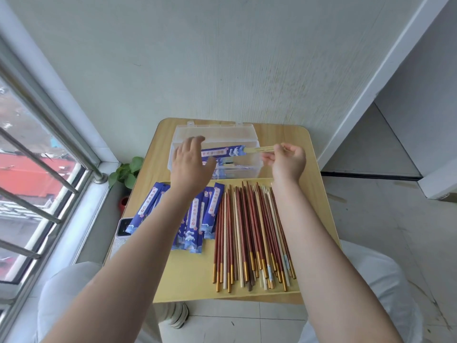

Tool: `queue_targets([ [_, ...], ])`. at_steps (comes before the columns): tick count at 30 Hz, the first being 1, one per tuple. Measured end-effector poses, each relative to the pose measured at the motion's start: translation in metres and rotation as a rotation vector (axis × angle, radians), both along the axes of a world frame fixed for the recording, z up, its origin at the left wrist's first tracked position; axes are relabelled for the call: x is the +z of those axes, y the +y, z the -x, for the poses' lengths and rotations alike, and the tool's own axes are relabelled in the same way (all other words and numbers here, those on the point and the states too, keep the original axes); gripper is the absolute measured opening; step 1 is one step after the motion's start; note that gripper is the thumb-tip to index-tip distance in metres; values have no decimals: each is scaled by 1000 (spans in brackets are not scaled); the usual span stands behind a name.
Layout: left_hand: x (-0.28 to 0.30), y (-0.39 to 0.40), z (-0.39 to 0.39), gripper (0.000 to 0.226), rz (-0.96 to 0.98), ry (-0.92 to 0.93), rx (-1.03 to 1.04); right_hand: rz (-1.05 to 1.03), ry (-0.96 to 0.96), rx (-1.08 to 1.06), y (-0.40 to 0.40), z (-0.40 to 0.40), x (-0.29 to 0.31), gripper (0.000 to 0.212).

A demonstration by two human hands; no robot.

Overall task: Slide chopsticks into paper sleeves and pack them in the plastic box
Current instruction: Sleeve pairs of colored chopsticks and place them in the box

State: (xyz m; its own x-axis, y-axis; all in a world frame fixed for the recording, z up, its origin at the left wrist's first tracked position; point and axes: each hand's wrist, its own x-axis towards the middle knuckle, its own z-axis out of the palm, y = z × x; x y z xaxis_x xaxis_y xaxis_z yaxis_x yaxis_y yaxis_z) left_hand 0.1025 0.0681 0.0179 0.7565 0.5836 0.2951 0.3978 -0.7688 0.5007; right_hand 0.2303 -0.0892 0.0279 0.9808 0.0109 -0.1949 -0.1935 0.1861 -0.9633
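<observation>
A sleeved chopstick pair hangs over the clear plastic box at the table's twelve o'clock, pinched at its bare end by the right hand. The left hand hovers spread, holding nothing. A few packed pairs lie inside. Empty blue sleeves at seven o'clock and loose chopsticks at five o'clock suggest most work remains.
</observation>
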Motion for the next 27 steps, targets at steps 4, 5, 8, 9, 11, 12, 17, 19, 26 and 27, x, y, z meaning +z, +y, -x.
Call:
queue_targets([
  [4, -35, 16, -5, 70, 59, 282, -52, 110, -4, 62, 34, -18, -14, 10],
  [5, -40, 16, -6, 72, 84, 317, -59, 168, -13, 124, 41, -18, -17, 9],
  [8, -52, 15, -7, 72, 77, 335, -60, 382, -38, 308, 52, -21, -23, 4],
  [9, -54, 14, -7, 72, 63, 338, -54, 424, -47, 333, 51, -24, -24, 2],
  [11, -54, 14, -6, 73, 68, 327, -46, 452, -54, 342, 45, -32, -22, 2],
  [12, -52, 15, -6, 74, 79, 312, -45, 449, -51, 341, 41, -37, -21, 2],
  [17, -53, 14, -7, 81, 84, 314, -44, 520, -29, 459, 33, -40, -22, 7],
  [19, -56, 12, -8, 80, 48, 377, -52, 644, -87, 519, 36, -37, -25, 10],
  [26, -58, 12, -11, 73, -93, 504, -62, 1216, -468, 741, 42, -35, -34, 20],
  [27, -57, 12, -11, 72, -103, 510, -64, 1296, -490, 787, 42, -37, -34, 21],
])
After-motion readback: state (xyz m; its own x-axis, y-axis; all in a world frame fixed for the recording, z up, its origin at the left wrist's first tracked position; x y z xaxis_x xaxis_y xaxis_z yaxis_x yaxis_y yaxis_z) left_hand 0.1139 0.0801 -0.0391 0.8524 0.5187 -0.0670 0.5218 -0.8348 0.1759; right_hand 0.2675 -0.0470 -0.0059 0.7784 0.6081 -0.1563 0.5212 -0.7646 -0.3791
